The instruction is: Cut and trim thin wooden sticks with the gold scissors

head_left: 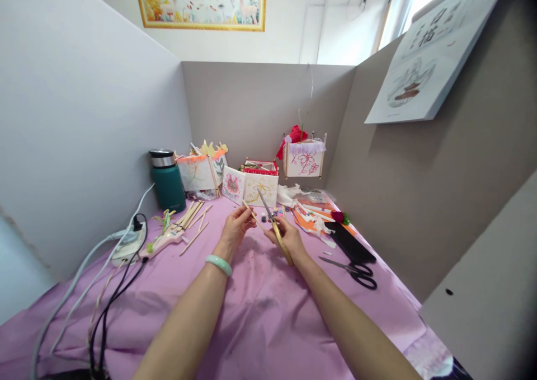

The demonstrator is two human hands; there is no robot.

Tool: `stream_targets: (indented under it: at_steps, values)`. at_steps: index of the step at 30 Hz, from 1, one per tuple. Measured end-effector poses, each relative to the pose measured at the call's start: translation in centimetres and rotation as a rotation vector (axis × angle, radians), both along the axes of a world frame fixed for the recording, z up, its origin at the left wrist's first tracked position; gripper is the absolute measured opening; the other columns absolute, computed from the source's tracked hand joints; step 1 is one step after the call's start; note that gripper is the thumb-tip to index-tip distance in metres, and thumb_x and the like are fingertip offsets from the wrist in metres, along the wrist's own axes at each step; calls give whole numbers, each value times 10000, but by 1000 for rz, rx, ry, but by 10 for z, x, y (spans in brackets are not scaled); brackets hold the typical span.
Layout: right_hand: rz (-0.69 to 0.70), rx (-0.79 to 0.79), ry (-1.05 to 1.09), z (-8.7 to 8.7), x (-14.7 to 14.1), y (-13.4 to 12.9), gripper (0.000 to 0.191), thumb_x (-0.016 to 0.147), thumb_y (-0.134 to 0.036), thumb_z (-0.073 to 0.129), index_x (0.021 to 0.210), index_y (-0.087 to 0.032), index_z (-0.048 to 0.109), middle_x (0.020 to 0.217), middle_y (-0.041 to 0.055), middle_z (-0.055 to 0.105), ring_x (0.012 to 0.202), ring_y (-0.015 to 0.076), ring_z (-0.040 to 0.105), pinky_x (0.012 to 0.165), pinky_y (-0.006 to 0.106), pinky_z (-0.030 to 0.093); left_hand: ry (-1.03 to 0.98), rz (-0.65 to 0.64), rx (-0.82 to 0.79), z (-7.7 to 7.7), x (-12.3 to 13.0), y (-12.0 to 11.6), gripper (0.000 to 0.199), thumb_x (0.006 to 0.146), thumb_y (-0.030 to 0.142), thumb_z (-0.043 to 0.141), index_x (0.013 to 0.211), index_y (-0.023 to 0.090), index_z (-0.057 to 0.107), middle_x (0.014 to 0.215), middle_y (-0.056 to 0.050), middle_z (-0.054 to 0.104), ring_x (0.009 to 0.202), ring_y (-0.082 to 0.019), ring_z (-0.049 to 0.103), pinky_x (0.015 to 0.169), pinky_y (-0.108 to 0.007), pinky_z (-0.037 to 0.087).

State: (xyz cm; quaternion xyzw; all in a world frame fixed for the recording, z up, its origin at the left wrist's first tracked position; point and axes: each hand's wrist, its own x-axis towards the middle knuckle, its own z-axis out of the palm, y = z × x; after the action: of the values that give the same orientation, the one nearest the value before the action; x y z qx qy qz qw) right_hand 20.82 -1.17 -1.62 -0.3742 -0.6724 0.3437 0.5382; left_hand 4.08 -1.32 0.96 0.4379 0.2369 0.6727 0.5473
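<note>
A thin wooden stick [248, 207] is pinched between the thumb and fingers of my left hand [238, 226], slanting down toward my right hand. My right hand [287, 235] is closed around a long tool with a yellow-gold handle [282, 244] and a narrow grey blade [265, 202]. The blade points up and away from me. The stick's lower end reaches my right fingertips; whether they grip it is hard to tell. Just beyond both hands stand white paper panels [260, 190] with drawn flowers, and small dark beads [263, 217] lie between the hands.
Loose wooden sticks [195, 217], a pink glue gun [165, 241], a power strip [128, 248] with cables and a green bottle [168, 181] stand left. Right are black scissors [356, 271], a black phone-like slab [352, 243] and scraps. Paper lanterns [305, 159] stand at the back.
</note>
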Motion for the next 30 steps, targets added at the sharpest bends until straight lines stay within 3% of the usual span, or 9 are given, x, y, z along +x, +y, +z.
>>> stream_targets:
  at_steps: [3,6,10,13,17,22,26,30]
  values:
    - [-35,-33,7,0,7,0,418,601,-357,738,964,-198,606,651,-31,604,547,125,551,519,238,451,-29,-5,5,1,1,-1,252,695,293,742,842,113,645,728,-10,628,591,-84,595,608,-231,506]
    - [32,-159,165,9,16,-3,443,631,-394,705,993,-182,562,596,-51,568,436,93,479,418,210,389,-18,-56,-12,1,1,-2,257,679,291,755,831,111,651,692,-11,625,588,-93,596,594,-235,512]
    - [73,-215,337,20,23,-8,446,664,-426,690,994,-182,516,590,-53,575,383,68,436,356,179,338,-50,-54,-44,2,1,-3,275,660,281,768,849,114,657,674,-8,634,545,-83,588,550,-220,507]
    - [92,-266,343,19,23,-7,442,684,-439,683,992,-168,518,613,-28,609,379,66,448,341,169,336,-99,-12,-49,2,2,-1,296,654,264,772,885,116,661,673,-8,650,556,-87,610,564,-212,517]
    - [117,-280,455,13,18,1,436,665,-368,710,1007,-175,521,602,-48,596,400,67,479,359,166,381,-59,-51,-58,0,4,-1,292,641,252,785,865,108,667,707,-42,684,594,-120,649,595,-238,542]
    - [82,-326,647,15,22,6,453,590,-299,757,955,-183,515,584,-80,555,405,52,468,367,154,399,86,-275,-104,-1,3,-6,288,637,205,787,885,102,682,753,-81,704,652,-149,673,635,-249,544]
    - [75,-305,632,19,31,4,448,600,-305,741,962,-195,502,610,-73,565,412,52,463,361,154,381,251,-492,-155,-1,0,-11,292,651,199,768,904,79,684,779,-114,700,673,-169,671,612,-250,530]
    - [72,-216,477,20,31,0,391,632,-298,707,950,-199,503,593,-84,535,375,50,422,340,164,339,388,-592,-162,-1,1,-13,287,708,322,722,864,90,657,701,-73,675,425,-82,540,413,-190,408]
